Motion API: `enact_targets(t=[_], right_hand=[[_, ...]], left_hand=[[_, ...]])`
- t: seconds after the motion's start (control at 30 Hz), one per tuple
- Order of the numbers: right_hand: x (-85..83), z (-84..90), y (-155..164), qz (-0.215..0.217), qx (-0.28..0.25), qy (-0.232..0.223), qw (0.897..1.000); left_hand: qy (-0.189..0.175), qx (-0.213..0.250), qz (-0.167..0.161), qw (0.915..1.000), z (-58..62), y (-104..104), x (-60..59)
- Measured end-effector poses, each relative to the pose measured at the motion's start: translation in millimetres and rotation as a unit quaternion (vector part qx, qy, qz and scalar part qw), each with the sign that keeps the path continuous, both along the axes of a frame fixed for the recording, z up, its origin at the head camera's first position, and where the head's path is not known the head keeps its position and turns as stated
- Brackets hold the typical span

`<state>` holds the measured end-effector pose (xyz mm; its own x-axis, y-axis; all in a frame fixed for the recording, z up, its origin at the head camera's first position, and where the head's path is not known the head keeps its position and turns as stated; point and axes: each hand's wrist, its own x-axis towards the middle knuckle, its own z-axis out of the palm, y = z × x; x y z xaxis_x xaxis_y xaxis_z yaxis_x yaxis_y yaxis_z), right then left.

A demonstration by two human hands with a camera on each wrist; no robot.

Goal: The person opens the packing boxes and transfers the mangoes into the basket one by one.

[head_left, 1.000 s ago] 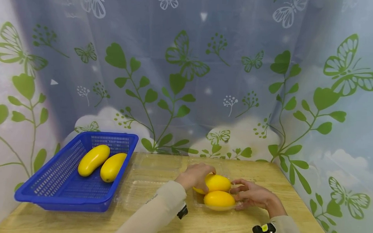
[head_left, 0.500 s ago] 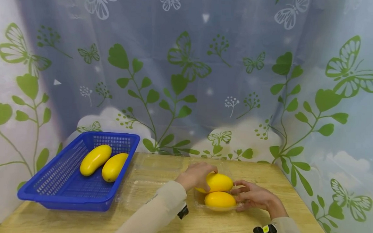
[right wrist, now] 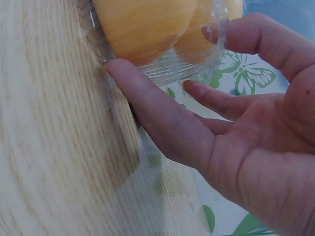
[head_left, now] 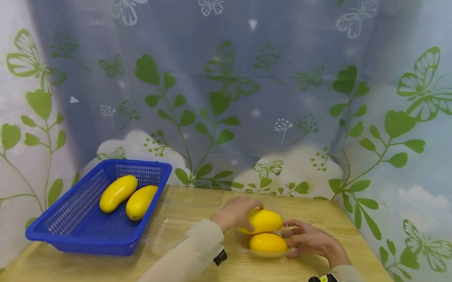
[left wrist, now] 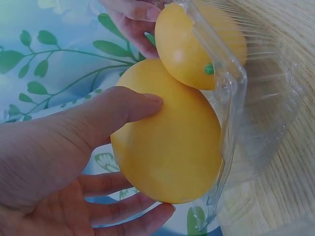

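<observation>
My left hand (head_left: 236,213) holds the rear yellow mango (left wrist: 167,142), thumb over its top and fingers curled round its side. Beside it and touching it lies a second yellow mango (head_left: 268,244), with a small green stem spot showing in the left wrist view. Both are in a clear plastic container (left wrist: 231,98) on the table. At the container's right end, my right hand (head_left: 309,239) grips the plastic wall (right wrist: 172,73), thumb low near the table and index fingertip at the rim. The left fingertips are partly hidden behind the mango.
A blue plastic basket (head_left: 81,237) stands at the left with two more yellow mangoes (head_left: 118,194) inside. Clear plastic trays (head_left: 173,231) lie between basket and hands on the wooden table (head_left: 258,277). A patterned curtain (head_left: 227,116) hangs behind.
The head view has shifted slightly, so the basket appears a little farther right. Both hands and the mangoes keep nearly the same places and poses.
</observation>
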<state>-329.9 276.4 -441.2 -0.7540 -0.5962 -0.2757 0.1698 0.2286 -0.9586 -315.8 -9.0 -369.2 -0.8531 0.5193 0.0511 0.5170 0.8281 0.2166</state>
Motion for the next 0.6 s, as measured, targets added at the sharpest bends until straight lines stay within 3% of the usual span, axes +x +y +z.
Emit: enact_targets(t=[0.3, 0.6], right_hand=[[2.8, 1.7, 10.0, 0.005, -0.004, 0.000, 1.000], [-2.8, -1.9, 5.1, 0.010, -0.010, -0.011, 1.000]], left_hand=[[0.007, -0.008, -0.003, 0.9999, 6.1, 1.9, 0.2], [0.001, 0.008, 0.013, 0.9999, 9.9, -11.2, 1.2]])
